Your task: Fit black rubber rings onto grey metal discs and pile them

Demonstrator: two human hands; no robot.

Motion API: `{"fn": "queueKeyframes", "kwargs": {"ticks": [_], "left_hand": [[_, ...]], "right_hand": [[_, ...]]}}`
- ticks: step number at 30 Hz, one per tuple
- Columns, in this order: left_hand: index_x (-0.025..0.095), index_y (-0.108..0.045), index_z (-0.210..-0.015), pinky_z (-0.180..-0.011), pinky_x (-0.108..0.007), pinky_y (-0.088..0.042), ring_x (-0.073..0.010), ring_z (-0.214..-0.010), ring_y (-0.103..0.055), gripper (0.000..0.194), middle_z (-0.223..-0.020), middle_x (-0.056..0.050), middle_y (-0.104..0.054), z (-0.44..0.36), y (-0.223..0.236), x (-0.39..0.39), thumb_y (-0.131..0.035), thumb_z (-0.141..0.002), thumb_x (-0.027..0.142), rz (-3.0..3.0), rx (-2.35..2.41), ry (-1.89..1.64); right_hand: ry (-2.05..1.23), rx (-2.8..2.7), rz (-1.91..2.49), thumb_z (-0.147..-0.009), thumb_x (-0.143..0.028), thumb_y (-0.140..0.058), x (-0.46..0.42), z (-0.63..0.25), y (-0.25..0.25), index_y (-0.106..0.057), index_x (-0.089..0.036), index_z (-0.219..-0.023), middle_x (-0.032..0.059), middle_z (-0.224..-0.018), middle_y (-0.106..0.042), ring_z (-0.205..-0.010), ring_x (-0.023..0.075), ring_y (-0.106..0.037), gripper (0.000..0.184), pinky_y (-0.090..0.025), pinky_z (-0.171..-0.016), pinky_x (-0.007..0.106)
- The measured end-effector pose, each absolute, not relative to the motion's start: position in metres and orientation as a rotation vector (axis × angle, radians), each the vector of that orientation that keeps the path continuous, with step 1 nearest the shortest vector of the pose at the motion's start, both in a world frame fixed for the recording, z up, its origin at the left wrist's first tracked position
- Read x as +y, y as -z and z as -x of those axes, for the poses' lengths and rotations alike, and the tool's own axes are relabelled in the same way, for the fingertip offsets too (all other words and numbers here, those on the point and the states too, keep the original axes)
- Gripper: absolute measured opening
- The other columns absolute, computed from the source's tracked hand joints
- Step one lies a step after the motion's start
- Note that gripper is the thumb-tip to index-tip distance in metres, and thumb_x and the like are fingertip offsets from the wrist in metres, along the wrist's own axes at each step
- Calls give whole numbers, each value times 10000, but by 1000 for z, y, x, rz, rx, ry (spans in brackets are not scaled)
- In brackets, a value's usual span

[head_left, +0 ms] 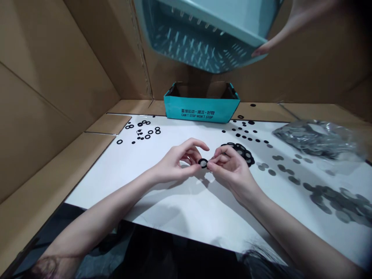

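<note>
Between my two hands, above the white board [180, 203], is a small black ring [202, 163] with a pale grey centre. My left hand [181, 161] pinches the ring's left edge near the thumb tip, its index finger raised and bent clear of it. My right hand [231, 166] grips the right edge between thumb and fingertips. Just behind my right hand lies a heap of black rings [240, 151] with pale centres, partly covered by that hand. Several loose black rings [147, 136] and small black discs [133, 142] lie at the left.
Another person's hand [290, 29] holds a blue-grey plastic basket [209, 50] above the back. Below it stands a turquoise box [202, 107]. On the right are a clear bag of grey pieces [314, 137], scattered black discs [238, 135] and a grey disc pile [337, 199]. Cardboard walls [87, 50] enclose the area.
</note>
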State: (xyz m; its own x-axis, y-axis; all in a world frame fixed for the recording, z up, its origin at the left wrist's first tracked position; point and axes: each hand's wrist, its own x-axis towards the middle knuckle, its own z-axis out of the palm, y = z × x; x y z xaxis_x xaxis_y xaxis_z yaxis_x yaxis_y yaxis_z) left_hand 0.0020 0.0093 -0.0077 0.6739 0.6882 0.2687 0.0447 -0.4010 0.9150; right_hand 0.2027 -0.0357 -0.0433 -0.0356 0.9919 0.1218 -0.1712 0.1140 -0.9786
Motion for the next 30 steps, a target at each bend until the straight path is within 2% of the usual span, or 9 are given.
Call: {"fn": "queueKeyframes", "kwargs": {"ticks": [8,14,25,30], "left_hand": [[196,-579,-1131,-687,-225,-497,-104,-725,-619,282,-801,22,-639,-9,11,5,-657,-860,202,-1903,615,-861],[204,-570,-1083,-681,-222,-505,-96,-693,-596,261,-776,41,-608,-9,14,4,-643,-835,168,-1915,597,-870],[211,-564,-1085,-697,-226,-526,-91,-682,-596,240,-761,48,-602,-10,14,4,-617,-858,154,-2000,573,-901],[213,-579,-1084,-716,-218,-555,-91,-712,-611,230,-800,36,-614,-11,13,1,-616,-866,151,-2016,607,-1006]], "right_hand": [[-987,-1337,950,-832,-267,-815,-40,-198,46,-570,-264,-922,-28,-799,-677,-746,138,-674,262,-538,-712,282],[-956,-1372,889,-852,-174,-755,-42,-196,44,-508,-278,-908,-46,-794,-651,-769,130,-653,274,-535,-740,277],[-841,-1435,971,-870,-196,-740,-44,-196,44,-525,-274,-921,-33,-827,-619,-770,137,-658,234,-562,-761,313],[-933,-1395,956,-898,-263,-743,-43,-196,43,-541,-281,-959,-20,-836,-663,-786,153,-685,213,-584,-744,316]]}}
